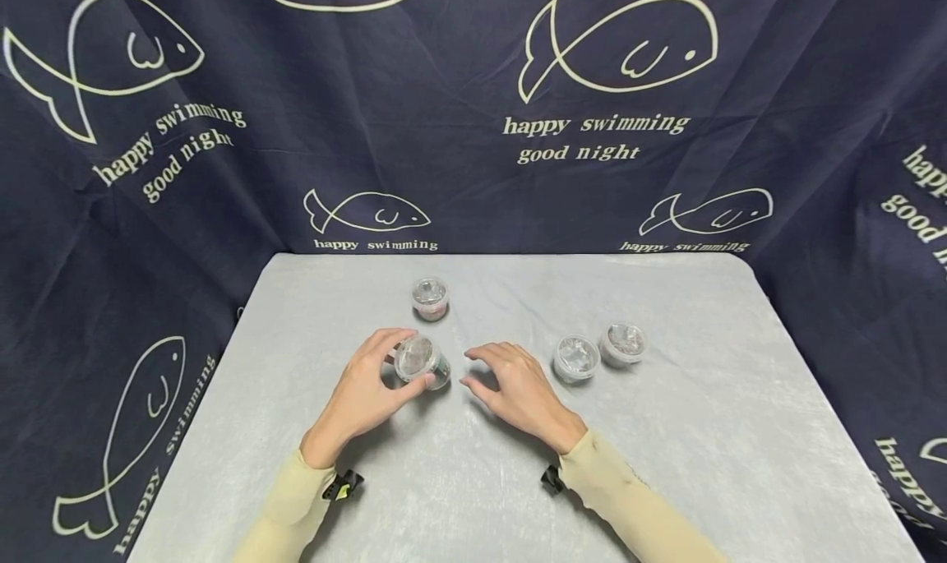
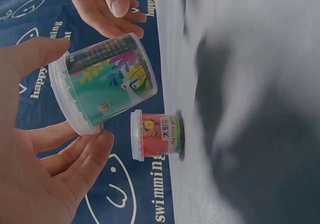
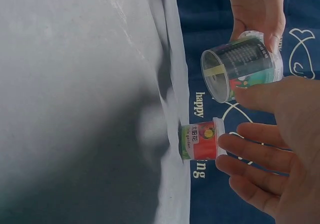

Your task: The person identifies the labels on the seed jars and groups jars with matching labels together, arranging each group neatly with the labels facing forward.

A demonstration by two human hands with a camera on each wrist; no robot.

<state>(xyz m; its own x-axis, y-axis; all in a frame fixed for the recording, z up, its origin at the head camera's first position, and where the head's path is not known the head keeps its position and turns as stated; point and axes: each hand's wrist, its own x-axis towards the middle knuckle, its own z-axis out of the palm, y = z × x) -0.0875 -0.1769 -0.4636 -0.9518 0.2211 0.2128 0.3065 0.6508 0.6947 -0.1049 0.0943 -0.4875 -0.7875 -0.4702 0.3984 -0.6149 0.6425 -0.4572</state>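
Note:
My left hand (image 1: 370, 386) grips a clear plastic tub (image 2: 112, 81) near its white lid, thumb on one side and fingers on the other. The tub is tilted and held above the table; its teal label shows a bee and colourful leaves. To the right, my right hand (image 1: 518, 386) is apart from the tub, its thumb and fingers spread with nothing between them. A second tub (image 2: 157, 135) with a red and green label marked "My little garden" stands upright behind the held one. Contents of the held tub are hidden by its label.
Two more lidded clear tubs stand to the right of my right hand, a nearer one (image 1: 575, 359) and one slightly farther back (image 1: 623, 344). The grey table (image 1: 473, 497) ends at a dark blue curtain (image 1: 473, 94) with fish drawings behind it.

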